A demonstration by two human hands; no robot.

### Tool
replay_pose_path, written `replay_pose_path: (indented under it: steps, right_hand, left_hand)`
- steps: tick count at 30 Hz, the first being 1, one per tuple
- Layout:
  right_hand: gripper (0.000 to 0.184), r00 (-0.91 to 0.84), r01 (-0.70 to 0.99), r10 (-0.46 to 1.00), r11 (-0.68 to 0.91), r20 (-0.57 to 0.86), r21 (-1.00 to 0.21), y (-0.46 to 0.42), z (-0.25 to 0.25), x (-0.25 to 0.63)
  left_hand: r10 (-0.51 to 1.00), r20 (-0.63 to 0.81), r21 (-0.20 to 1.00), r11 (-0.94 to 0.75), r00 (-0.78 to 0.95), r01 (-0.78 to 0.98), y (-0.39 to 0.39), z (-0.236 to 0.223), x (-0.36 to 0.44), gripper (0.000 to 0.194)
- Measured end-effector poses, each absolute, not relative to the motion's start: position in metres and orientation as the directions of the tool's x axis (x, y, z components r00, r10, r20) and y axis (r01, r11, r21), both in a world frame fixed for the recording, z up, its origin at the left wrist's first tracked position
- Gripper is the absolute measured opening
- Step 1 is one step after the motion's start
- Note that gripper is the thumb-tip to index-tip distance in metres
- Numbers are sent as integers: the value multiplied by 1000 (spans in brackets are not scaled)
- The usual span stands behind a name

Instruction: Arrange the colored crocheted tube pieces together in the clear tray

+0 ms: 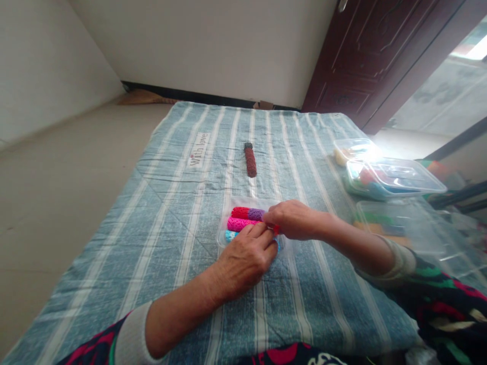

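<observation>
A shallow clear plastic box (221, 238) sits on the striped cloth. Inside it lie textured, lacy-looking rolls side by side: a red (240, 212) and purple (256, 214) one, a bright pink one (240, 223) and a blue-and-white one (230, 235). Over the front of the box, my left hand (251, 252) is closed, fingers bent together at the pink and blue rolls. My right hand (292, 219) pinches at their right end, touching the left fingertips. A bit of red shows below it. What either hand grips is hidden.
A brown roll with a dark end (250, 159) lies behind the box. Left of it is a "With love" label (199, 150). Clear lidded boxes with colourful contents (395, 177) stand along the right side, with another clear box (399, 223) nearer. A dark red door (365, 61) stands beyond.
</observation>
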State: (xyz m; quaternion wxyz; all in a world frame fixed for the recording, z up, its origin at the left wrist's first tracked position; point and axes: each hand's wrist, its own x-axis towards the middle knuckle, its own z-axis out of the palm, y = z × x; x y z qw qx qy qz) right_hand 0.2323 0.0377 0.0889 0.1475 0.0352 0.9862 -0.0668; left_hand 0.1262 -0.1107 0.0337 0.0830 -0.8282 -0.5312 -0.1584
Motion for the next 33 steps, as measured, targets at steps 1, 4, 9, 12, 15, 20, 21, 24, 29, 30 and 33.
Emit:
replay_pose_path:
  steps: [1,4,9,12,15,20,21,24,29,30,33]
  right_hand:
    - [18,-955,89,43,986,-295,-142,39,88,232]
    - [19,-964,73,15,975,-266,-210,43,85,232]
    - [22,-982,56,-2,952,-189,-301,43,80,235]
    - [22,-994,21,-19,928,-103,-371,42,73,238]
    - [22,-1000,-1,-11,909,-22,-416,42,67,242]
    - [17,-999,26,34,916,14,-400,38,64,241]
    - [15,-999,39,46,917,7,-396,37,64,241]
    - [10,-997,69,70,909,-12,-410,35,63,240]
    - [25,-996,88,89,869,-22,-486,34,61,241]
    - [30,-994,102,102,862,-26,-496,33,61,241]
    - [35,-989,148,140,851,-54,-504,32,63,241]
  left_hand:
    - [854,352,31,-421,384,907,-111,34,126,15]
    - [858,337,35,-424,388,905,-112,35,126,15]
    - [866,312,39,-422,391,906,-113,35,126,12]
    - [855,321,23,-436,407,899,-114,33,125,14]
    - [834,356,-4,-450,422,893,-114,31,125,15]
    - [802,405,-23,-472,440,881,-112,28,124,17]
    - [796,410,-24,-478,444,878,-111,29,124,17]
    - [792,414,-27,-483,450,875,-111,30,124,19]
    - [797,400,-19,-487,453,873,-111,32,124,20]
    - [797,398,-17,-490,455,872,-111,32,124,20]
    - [807,378,-14,-485,454,874,-111,33,124,20]
